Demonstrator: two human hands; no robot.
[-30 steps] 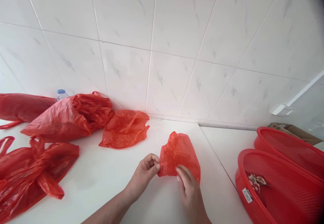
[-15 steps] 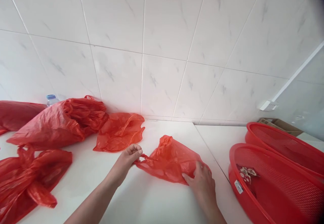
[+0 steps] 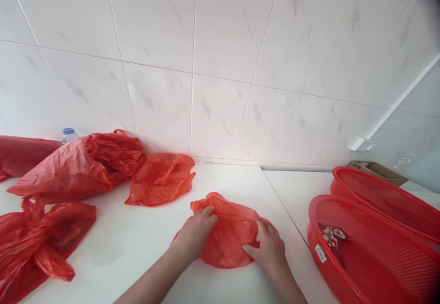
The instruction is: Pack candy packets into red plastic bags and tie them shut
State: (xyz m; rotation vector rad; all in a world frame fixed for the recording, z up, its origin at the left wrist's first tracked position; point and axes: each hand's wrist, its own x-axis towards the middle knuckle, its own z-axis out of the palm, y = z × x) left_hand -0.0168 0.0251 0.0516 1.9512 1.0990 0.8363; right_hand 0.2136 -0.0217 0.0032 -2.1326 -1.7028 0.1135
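Note:
A thin red plastic bag (image 3: 228, 244) lies spread on the white table in front of me. At its upper left, the fingers of my left hand (image 3: 195, 230) are bent and closed on the film, and the forearm covers part of the left edge. My right hand (image 3: 270, 249) grips the right side, its thumb on the near face and the fingers curled over the top. Another flat red plastic bag (image 3: 161, 182) rests by the wall, apart from both hands.
Full red bags (image 3: 79, 166) stand at the left, with a knotted red bag (image 3: 37, 244) nearer me. A blue-capped bottle (image 3: 68, 134) is behind. Two red plastic baskets (image 3: 319, 221) sit at the right, the nearer holding small printed packets (image 3: 332, 237). A tiled wall (image 3: 220, 107) bounds the table.
My left hand has let go of the bag's left corner, which it had pulled out leftward, and moved right onto the upper part. The bag now lies wider and flatter; the view shifted slightly.

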